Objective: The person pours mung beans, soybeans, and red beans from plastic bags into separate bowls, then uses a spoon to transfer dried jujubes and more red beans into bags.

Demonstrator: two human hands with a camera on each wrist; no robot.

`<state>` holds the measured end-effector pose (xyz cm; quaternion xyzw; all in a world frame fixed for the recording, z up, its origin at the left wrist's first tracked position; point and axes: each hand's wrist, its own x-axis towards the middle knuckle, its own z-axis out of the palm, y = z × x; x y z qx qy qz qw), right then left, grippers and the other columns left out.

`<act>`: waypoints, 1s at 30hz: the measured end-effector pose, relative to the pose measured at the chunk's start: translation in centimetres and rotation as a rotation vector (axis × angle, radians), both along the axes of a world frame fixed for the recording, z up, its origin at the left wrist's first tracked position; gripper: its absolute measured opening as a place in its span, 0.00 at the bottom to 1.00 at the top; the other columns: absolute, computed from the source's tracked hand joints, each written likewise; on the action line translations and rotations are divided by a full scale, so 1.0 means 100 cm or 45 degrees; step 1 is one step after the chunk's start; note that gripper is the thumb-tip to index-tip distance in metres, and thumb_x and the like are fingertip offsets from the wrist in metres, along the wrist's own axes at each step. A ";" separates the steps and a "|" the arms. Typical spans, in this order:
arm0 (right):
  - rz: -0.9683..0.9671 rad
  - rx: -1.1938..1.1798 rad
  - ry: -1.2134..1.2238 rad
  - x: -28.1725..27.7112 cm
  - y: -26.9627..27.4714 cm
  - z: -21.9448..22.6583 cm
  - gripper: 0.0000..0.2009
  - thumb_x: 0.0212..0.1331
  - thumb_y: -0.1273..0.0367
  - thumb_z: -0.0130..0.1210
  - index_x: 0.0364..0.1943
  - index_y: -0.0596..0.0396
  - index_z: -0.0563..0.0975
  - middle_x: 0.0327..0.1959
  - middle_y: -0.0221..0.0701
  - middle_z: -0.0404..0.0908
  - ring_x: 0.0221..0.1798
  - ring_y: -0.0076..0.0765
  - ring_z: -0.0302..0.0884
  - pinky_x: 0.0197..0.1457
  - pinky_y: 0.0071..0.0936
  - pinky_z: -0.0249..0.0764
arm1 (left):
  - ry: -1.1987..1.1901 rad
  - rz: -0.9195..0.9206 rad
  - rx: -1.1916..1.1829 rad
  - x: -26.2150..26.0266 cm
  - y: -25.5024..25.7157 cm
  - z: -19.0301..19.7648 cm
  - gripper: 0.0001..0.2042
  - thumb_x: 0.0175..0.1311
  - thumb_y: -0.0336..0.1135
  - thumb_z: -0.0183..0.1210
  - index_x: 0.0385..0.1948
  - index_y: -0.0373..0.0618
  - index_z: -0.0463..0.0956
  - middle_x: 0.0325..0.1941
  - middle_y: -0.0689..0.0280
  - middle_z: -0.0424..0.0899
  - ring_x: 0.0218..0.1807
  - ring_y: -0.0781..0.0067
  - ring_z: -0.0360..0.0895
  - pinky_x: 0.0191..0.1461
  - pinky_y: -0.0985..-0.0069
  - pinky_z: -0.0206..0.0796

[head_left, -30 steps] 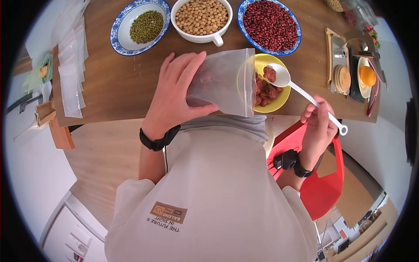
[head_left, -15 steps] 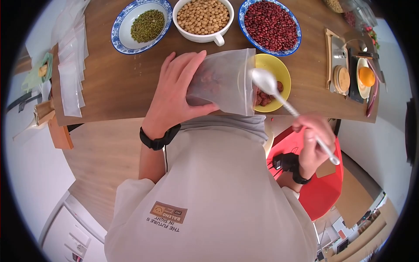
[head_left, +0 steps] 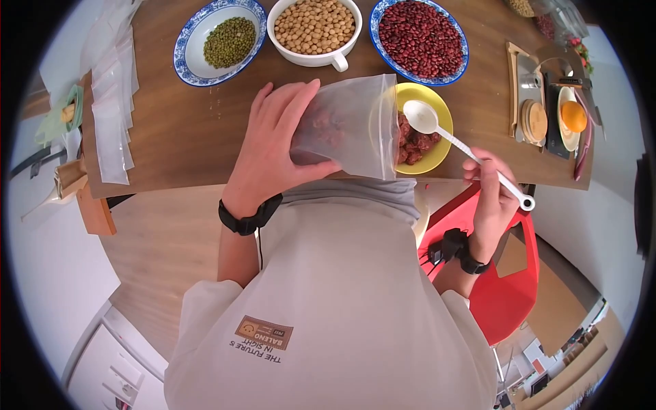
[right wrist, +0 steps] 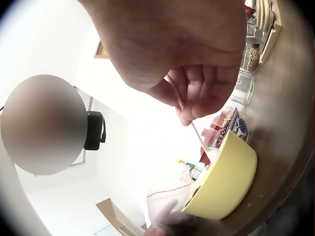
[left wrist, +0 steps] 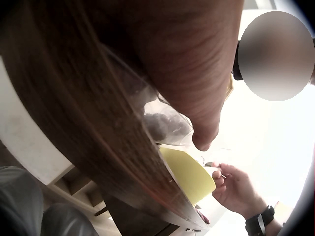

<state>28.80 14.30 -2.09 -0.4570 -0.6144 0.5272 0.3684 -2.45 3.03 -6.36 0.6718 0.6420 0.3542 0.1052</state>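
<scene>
Hands worked one bag and one spoon beside one yellow bowl.
Left hand (head_left: 273,147) gripped the clear bag (head_left: 352,126), fingers curled round it, mouth turned toward the yellow bowl (head_left: 437,109) just beside it on the table (head_left: 178,137); dark red pieces showed inside the bag. Right hand (head_left: 493,195) pinched the handle of the white spoon (head_left: 465,147), whose empty scoop hung over the bowl's red pieces, apart from the bag's mouth. Three more bowls stood behind: green beans (head_left: 229,41), tan beans (head_left: 314,26), red beans (head_left: 422,37). Half a second earlier the scoop was at the bag's mouth; it had since drawn back over the bowl.
</scene>
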 end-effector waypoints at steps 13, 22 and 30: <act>0.244 0.554 -0.462 -0.008 0.005 0.008 0.09 0.72 0.70 0.57 0.46 0.60 0.86 0.38 0.35 0.87 0.37 0.25 0.83 0.38 0.24 0.77 | 0.037 -0.011 -0.022 0.001 0.000 0.001 0.52 0.38 0.43 0.80 0.71 0.41 0.64 0.67 0.53 0.73 0.68 0.48 0.68 0.78 0.42 0.52; 0.030 -0.044 -0.023 -0.003 0.004 -0.008 0.12 0.74 0.69 0.56 0.50 0.65 0.83 0.37 0.34 0.86 0.38 0.24 0.80 0.41 0.23 0.76 | 0.026 -0.008 -0.042 0.000 -0.001 0.001 0.52 0.38 0.43 0.80 0.71 0.41 0.64 0.67 0.54 0.73 0.69 0.49 0.68 0.79 0.42 0.51; -0.111 -0.091 0.060 0.000 0.010 -0.010 0.14 0.76 0.66 0.54 0.50 0.66 0.83 0.36 0.33 0.85 0.36 0.25 0.78 0.38 0.25 0.76 | 0.032 -0.010 -0.045 0.000 -0.001 0.001 0.52 0.37 0.44 0.81 0.71 0.42 0.63 0.68 0.54 0.72 0.69 0.49 0.68 0.79 0.42 0.51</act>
